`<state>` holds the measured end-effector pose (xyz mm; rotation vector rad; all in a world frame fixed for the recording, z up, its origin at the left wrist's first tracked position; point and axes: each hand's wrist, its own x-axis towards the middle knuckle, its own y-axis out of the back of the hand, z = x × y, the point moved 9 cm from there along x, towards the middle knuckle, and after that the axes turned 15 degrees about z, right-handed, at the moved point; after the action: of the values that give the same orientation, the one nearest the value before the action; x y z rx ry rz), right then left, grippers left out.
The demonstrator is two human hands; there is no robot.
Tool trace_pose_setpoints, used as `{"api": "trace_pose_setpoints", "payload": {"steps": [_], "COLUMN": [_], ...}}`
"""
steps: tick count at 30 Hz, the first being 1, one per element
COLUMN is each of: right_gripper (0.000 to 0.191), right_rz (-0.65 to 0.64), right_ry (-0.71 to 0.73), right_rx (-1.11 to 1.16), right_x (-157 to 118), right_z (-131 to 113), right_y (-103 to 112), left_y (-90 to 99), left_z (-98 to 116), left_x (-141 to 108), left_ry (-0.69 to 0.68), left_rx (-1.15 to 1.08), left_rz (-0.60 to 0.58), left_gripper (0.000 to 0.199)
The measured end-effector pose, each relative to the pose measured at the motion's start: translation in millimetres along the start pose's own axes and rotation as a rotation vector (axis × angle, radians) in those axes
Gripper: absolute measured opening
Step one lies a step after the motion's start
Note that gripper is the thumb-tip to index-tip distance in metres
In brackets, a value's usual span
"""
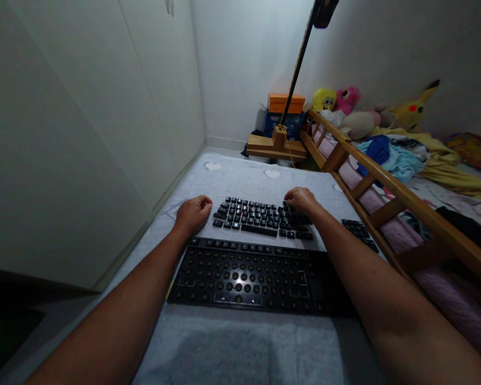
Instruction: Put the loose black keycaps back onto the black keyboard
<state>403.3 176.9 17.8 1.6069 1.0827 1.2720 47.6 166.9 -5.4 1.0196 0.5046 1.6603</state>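
Loose black keycaps (254, 215) lie on the cloth in keyboard order, a long spacebar (258, 230) at their near edge. Closer to me is a black keyboard base (240, 278); most of its key positions are bare, with a row of keycaps still on its far edge. My right hand (301, 200) is at the far right end of the loose keycaps, its fingertips pinched on a keycap. Curled closed, my left hand (194, 215) rests on the cloth just left of the keycaps; nothing shows in its fingers. My right forearm covers part of the base's right end.
A further group of keycaps (359, 233) lies at the right edge of the cloth (240, 182). A wooden bed rail (369, 171) runs along the right, and a white cupboard (104, 133) on the left. A lamp stand (278, 140) rises behind.
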Motion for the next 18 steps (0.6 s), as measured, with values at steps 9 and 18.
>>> {"api": "trace_pose_setpoints", "payload": {"steps": [9,18], "right_gripper": [0.017,0.014], "right_rz": [-0.064,-0.041], "right_ry": [0.008,0.002], "right_rx": [-0.087,0.009], "right_x": [4.9,4.6], "right_z": [0.1,-5.9], "right_y": [-6.2,0.8], "left_y": [0.5,1.2], "left_z": [0.5,1.1], "left_x": [-0.6,-0.4], "left_ry": [-0.001,0.002], "left_rx": [0.004,-0.011], "left_rz": [0.0,0.003], "left_gripper": [0.03,0.031]}}
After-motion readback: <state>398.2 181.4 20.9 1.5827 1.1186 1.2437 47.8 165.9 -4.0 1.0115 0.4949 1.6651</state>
